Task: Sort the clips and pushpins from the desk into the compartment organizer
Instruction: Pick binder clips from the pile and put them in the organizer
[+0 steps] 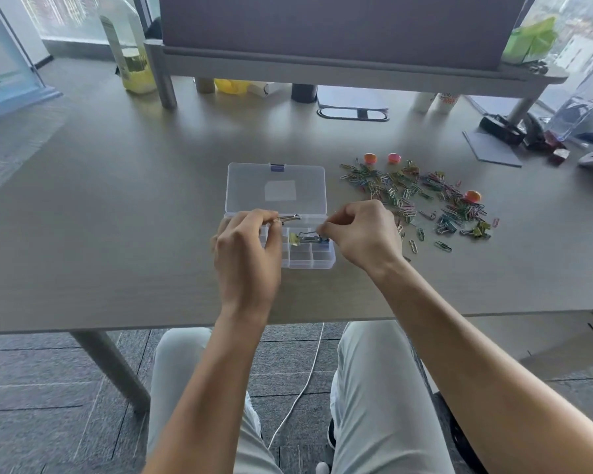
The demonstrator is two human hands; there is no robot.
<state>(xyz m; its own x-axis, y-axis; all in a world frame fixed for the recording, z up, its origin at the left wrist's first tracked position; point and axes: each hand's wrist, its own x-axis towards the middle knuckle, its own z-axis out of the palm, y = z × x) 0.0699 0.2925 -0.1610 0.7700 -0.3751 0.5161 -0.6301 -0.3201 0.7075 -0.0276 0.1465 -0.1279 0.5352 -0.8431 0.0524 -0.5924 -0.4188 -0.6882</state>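
Clips lie scattered in a loose heap point(421, 196) on the tabletop point(117, 234), off to the right of both my hands and a little farther from me, with three round orange-pink pushpins point(472, 196) among them and at the heap's far edge. My left hand point(247, 254) hovers over the left end of the compartment organizer point(308, 258), its fingers curled and pinching a silvery clip point(290, 218) whose long axis runs roughly left to right, pointing toward the hinge line of the open lid point(276, 186). My right hand point(360, 234) sits over the organizer's right end, thumb and forefinger pinched together above a compartment that already holds a yellow binder clip point(293, 239) and a blue one point(314, 239); I think I am holding something small there, perhaps a wire handle, but I cannot tell for sure. The two hands are apart, with those filled compartments between them. What matters for the coming move, as I judge it, is that the heap lies well to the right: my right hand is clearly the nearer one to reach it, while my left would have to cross over the organizer. The nearest loose paper clips point(413, 246) lie just beside my right wrist.
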